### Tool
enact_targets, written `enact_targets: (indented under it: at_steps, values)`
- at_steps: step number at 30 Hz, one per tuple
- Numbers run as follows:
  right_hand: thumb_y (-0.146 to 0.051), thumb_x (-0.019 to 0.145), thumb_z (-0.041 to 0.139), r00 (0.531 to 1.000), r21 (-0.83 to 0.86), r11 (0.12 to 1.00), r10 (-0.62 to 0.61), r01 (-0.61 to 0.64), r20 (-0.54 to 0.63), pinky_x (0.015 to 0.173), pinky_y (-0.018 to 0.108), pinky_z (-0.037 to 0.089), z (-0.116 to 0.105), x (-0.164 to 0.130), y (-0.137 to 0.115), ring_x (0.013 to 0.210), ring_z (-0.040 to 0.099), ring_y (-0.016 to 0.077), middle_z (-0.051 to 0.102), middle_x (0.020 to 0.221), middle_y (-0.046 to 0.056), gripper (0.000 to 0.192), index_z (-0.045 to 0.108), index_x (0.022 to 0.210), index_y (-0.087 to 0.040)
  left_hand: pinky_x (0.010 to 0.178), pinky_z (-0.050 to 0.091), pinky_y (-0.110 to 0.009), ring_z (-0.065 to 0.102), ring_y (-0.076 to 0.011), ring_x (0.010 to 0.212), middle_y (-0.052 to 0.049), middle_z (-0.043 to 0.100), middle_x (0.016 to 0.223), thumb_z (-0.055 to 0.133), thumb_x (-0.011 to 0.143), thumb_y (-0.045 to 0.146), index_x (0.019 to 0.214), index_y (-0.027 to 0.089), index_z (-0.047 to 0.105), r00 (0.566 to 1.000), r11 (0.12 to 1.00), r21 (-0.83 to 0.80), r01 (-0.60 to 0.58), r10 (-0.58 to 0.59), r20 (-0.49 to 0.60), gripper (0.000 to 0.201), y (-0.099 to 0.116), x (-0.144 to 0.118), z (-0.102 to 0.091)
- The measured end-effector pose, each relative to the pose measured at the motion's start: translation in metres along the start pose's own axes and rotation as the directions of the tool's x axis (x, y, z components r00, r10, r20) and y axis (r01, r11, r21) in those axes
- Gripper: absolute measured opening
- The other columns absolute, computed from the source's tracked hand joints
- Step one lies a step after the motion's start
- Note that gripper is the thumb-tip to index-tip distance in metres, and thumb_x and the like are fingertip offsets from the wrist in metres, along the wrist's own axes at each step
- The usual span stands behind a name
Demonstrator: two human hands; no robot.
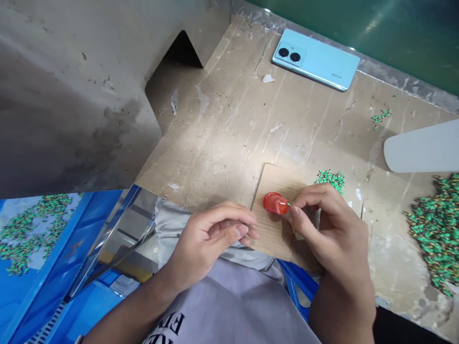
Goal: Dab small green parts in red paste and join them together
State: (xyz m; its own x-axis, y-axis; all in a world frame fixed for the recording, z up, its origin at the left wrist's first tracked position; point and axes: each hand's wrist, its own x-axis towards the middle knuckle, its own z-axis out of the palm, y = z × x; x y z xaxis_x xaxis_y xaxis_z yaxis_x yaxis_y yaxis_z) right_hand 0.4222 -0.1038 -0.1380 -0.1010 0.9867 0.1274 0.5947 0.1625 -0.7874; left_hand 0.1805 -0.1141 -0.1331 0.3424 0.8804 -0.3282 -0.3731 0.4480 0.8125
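A small red, round-rimmed, cap-like piece (273, 203) stands on a flat piece of cardboard (269, 179), with a short white tip showing at its right side. Just to its right, my right hand (332, 224) is closed in a pinch, with thumb and forefinger on a tiny green piece (289, 204) that points at the red piece. My left hand (215, 234) hovers left of the red piece, apart from it. Its fingers are curled and the thumb meets them; whatever they hold, if anything, is hidden. Beyond my right hand lies a small cluster of green pieces (330, 179).
A large heap of green and yellowish pieces (435, 234) lies at the right. A light blue phone (319, 59) rests at the back, and a white object (423, 147) juts in from the right. A metal housing (89, 95) and a blue tray (68, 248) stand at the left.
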Motion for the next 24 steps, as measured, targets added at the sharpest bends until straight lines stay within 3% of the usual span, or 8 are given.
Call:
enact_targets:
  at_steps: [6, 13, 17, 21, 24]
  values:
    - [-0.023, 0.099, 0.071, 1.0, 0.013, 1.0, 0.027, -0.028, 0.003, 0.069, 0.033, 0.044, 0.0, 0.001, 0.0, 0.08, 0.059, 0.0181, 0.063, 0.09, 0.002, 0.013, 0.066, 0.087, -0.024, 0.081, 0.063, -0.017, 0.074, -0.01, 0.086, 0.0, 0.076, 0.094, 0.075, 0.102, 0.018, 0.11, 0.026, 0.084, 0.999, 0.994, 0.101, -0.029, 0.032, -0.021, 0.015, -0.003, -0.002, -0.002]
    - [-0.018, 0.097, 0.069, 1.0, 0.07, 0.998, 0.008, -0.007, -0.013, 0.07, 0.033, 0.042, 0.0, 0.002, -0.002, 0.08, 0.057, 0.0179, 0.062, 0.088, 0.0, 0.014, 0.066, 0.086, -0.025, 0.082, 0.064, -0.014, 0.078, -0.0092, 0.086, 0.001, 0.084, 0.097, 0.079, 0.1, 0.022, 0.109, 0.024, 0.083, 0.998, 0.997, 0.076, -0.011, 0.016, -0.056, 0.011, 0.0, -0.007, 0.002]
    - [-0.019, 0.1, 0.068, 0.996, 0.047, 0.999, -0.021, 0.025, -0.081, 0.074, 0.034, 0.042, -0.003, -0.011, -0.004, 0.084, 0.056, 0.0185, 0.06, 0.089, 0.0, 0.014, 0.064, 0.088, -0.025, 0.081, 0.065, -0.015, 0.081, -0.0112, 0.089, 0.0, 0.087, 0.098, 0.083, 0.096, 0.023, 0.106, 0.022, 0.082, 0.998, 0.997, 0.069, -0.019, 0.023, -0.058, 0.01, 0.0, -0.013, 0.001]
    - [-0.02, 0.101, 0.067, 0.999, -0.079, 0.996, -0.034, 0.031, -0.038, 0.076, 0.035, 0.042, -0.007, -0.031, -0.009, 0.088, 0.058, 0.0201, 0.061, 0.093, 0.002, 0.01, 0.064, 0.092, -0.025, 0.084, 0.064, -0.014, 0.081, -0.0119, 0.093, -0.001, 0.086, 0.098, 0.084, 0.095, 0.022, 0.099, 0.02, 0.081, 0.997, 0.997, 0.072, -0.031, 0.036, -0.067, 0.005, -0.007, -0.023, -0.001]
    - [-0.019, 0.102, 0.066, 1.0, 0.008, 1.0, -0.012, 0.012, -0.02, 0.075, 0.035, 0.042, -0.006, -0.046, -0.02, 0.088, 0.056, 0.0208, 0.059, 0.093, 0.003, 0.011, 0.064, 0.092, -0.025, 0.083, 0.065, -0.017, 0.082, -0.0132, 0.09, -0.001, 0.084, 0.094, 0.084, 0.095, 0.02, 0.097, 0.019, 0.081, 0.998, 1.0, 0.018, -0.026, 0.027, -0.049, 0.004, -0.015, -0.03, 0.001]
